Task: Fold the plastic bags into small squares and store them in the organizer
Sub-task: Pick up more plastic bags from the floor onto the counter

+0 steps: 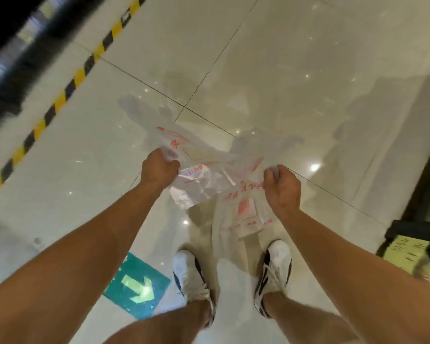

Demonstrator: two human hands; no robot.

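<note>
The floor point(296, 70) was glossy pale tile with dark grout lines, catching small glints of overhead light. A yellow-and-black hazard stripe point(67, 90) ran along its left side. A green sticker point(137, 286) with a pale arrow lay on the tiles, and something dark stood at the right edge.

Clear bag point(209, 175), seemingly red print

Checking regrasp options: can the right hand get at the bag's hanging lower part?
Probably yes. The right hand grips the plastic bag at its top edge, and the lower part hangs just below it with nothing between; it must let go first.
</note>
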